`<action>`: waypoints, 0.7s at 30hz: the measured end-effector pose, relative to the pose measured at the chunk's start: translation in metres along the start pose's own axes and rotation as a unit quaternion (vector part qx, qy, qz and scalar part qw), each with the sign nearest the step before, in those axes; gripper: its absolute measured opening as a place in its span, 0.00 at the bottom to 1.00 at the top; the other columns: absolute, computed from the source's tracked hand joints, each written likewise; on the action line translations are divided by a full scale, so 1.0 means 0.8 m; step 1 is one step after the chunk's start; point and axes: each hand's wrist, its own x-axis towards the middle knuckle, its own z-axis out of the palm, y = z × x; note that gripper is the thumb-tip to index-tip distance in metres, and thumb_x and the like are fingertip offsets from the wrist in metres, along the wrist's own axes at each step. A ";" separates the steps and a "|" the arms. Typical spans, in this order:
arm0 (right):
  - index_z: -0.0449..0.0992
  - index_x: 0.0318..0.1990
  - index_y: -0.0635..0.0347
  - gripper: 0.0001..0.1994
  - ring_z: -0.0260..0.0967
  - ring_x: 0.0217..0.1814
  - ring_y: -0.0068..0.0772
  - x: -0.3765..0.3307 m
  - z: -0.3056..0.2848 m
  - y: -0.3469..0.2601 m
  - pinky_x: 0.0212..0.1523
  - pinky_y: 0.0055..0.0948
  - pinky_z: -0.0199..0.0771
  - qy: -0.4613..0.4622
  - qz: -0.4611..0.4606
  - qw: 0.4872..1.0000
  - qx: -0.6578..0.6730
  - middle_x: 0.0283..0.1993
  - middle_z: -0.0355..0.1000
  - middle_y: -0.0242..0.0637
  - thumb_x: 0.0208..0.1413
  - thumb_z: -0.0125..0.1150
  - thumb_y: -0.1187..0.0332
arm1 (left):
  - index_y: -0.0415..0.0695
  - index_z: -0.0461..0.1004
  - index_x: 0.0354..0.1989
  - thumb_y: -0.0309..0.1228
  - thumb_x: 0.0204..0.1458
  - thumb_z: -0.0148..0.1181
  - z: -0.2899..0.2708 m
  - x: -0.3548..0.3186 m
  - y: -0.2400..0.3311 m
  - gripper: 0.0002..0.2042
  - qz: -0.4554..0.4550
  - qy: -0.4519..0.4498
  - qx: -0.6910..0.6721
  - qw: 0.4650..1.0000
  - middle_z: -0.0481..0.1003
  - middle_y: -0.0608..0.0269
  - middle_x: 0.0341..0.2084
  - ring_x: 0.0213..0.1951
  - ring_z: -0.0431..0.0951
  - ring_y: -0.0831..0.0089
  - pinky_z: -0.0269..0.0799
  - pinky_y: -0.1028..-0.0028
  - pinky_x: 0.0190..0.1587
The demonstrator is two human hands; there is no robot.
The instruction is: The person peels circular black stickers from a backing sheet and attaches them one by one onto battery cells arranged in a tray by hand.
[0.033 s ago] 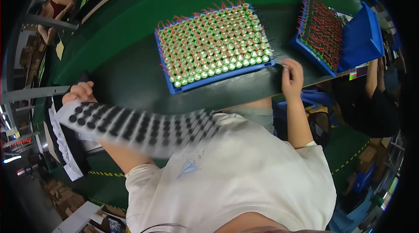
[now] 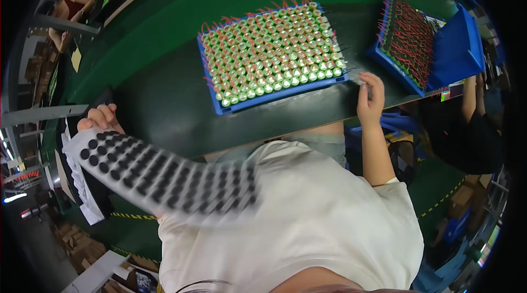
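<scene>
A long white backing sheet [image 2: 159, 183] with rows of black round stickers hangs from my left hand [image 2: 101, 119]. The fingers of that hand are closed on its upper end, and the far end is blurred, sagging across the front of my shirt. My right hand [image 2: 371, 98] is raised at the table's front edge, just right of a blue tray [image 2: 285, 93]. Its fingers are curved, with thumb and index tip apart and nothing visible between them. Rows of green cylindrical battery cells [image 2: 269, 46] with silvery tops and thin red wires fill the tray.
At the right stands another blue tray [image 2: 399, 75] of cells with red wires, beside a tilted blue bin [image 2: 458, 46]. A co-worker's arm [image 2: 468, 101] shows beyond it. A metal bar [image 2: 44, 116] crosses at the left. Another person [image 2: 68, 13] sits at the far left.
The sheet's loose end has swung down and to the left. My right thumb and index tip, close together before, are now further apart. The trays remain in place.
</scene>
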 end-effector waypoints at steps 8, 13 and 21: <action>0.79 0.42 0.52 0.16 0.69 0.56 0.46 0.026 0.068 -0.141 0.57 0.45 0.67 -0.216 -0.247 0.941 0.084 0.51 0.74 0.36 0.41 0.61 0.72 | 0.41 0.70 0.37 0.44 0.54 0.49 0.044 -0.087 -0.063 0.17 -0.157 0.194 -0.155 0.956 0.69 0.60 0.23 0.31 0.68 0.63 0.65 0.61 0.48; 0.73 0.54 0.49 0.27 0.60 0.67 0.35 0.041 0.110 -0.185 0.68 0.46 0.52 -0.299 -0.285 0.910 0.013 0.62 0.66 0.29 0.41 0.68 0.64 | 0.43 0.72 0.37 0.39 0.55 0.50 0.107 -0.118 -0.139 0.12 -0.156 0.058 0.165 0.972 0.78 0.49 0.44 0.52 0.74 0.52 0.64 0.55 0.57; 0.64 0.65 0.46 0.40 0.53 0.71 0.34 0.041 0.138 -0.187 0.69 0.46 0.46 -0.283 -0.220 0.928 -0.102 0.69 0.59 0.29 0.38 0.72 0.60 | 0.51 0.77 0.46 0.26 0.46 0.53 0.174 -0.119 -0.156 0.17 -0.103 -0.121 0.481 0.862 0.70 0.59 0.59 0.65 0.62 0.52 0.46 0.48 0.66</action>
